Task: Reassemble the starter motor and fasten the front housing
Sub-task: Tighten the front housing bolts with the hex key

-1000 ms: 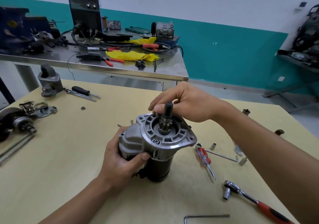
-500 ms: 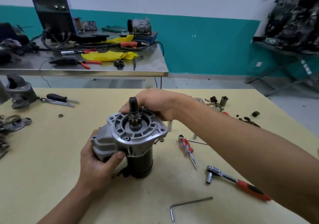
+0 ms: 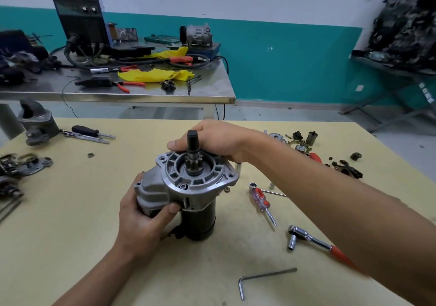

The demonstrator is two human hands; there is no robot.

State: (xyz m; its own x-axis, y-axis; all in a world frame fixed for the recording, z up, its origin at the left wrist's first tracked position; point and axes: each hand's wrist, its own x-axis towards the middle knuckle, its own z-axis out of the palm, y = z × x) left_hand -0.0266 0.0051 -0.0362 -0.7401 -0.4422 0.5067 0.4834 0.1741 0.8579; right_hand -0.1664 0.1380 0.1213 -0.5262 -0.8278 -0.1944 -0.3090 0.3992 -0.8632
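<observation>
The starter motor stands upright on the yellow table (image 3: 70, 235), black body (image 3: 199, 223) down. Its silver front housing (image 3: 200, 183) sits on top, with the dark pinion shaft (image 3: 192, 154) sticking up through the middle. My left hand (image 3: 144, 220) grips the solenoid side of the housing from the lower left, thumb pressed on its front. My right hand (image 3: 212, 140) reaches over from the right and curls round the housing's far rim behind the shaft. Its fingertips are hidden.
A red ratchet with socket (image 3: 313, 242), a clear-handled screwdriver (image 3: 262, 204) and an Allen key (image 3: 262, 279) lie to the right. Several small parts (image 3: 304, 142) are scattered at the far right. Another housing (image 3: 37, 124) and screwdrivers (image 3: 89, 133) lie far left. A steel bench (image 3: 118, 98) stands behind.
The view has shifted a little to the right, so the motor sits lower and more central. Both hands keep their hold on the housing; the right hand has slid slightly along the far rim.
</observation>
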